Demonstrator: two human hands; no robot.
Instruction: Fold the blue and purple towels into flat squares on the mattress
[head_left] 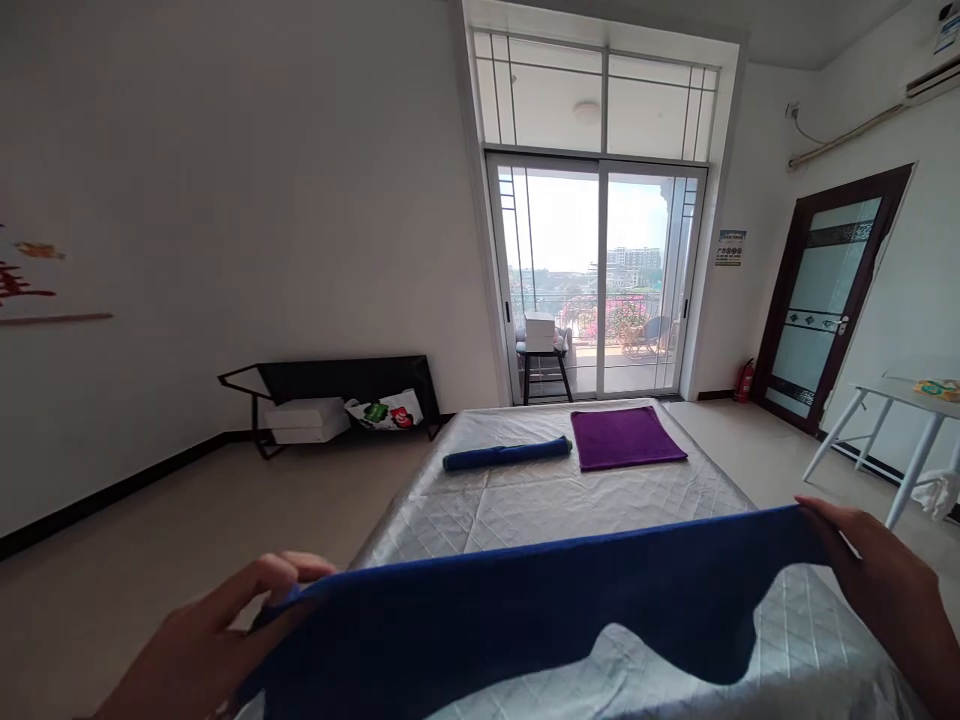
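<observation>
A dark blue towel [525, 600] is stretched between my two hands, above the near part of the bed. My left hand [232, 610] pinches its left end. At the far right my right hand [862, 540] grips the top corner between thumb and fingers. The lower edge hangs unevenly, with bare bed cover showing under it. Farther off on the bed [435, 515], which has a shiny silver quilted cover, lies a rolled blue towel [507, 455]. Right beside that roll, a purple towel [627, 438] lies flat as a folded rectangle.
Against the left wall stands a black frame bench [345, 380] with white boxes [304, 420] and a printed bag [386, 410] under it. Behind the bed are sliding glass doors [600, 280] and a dark stool [545, 365]. A white table [911, 395] and brown-framed door [832, 300] are right.
</observation>
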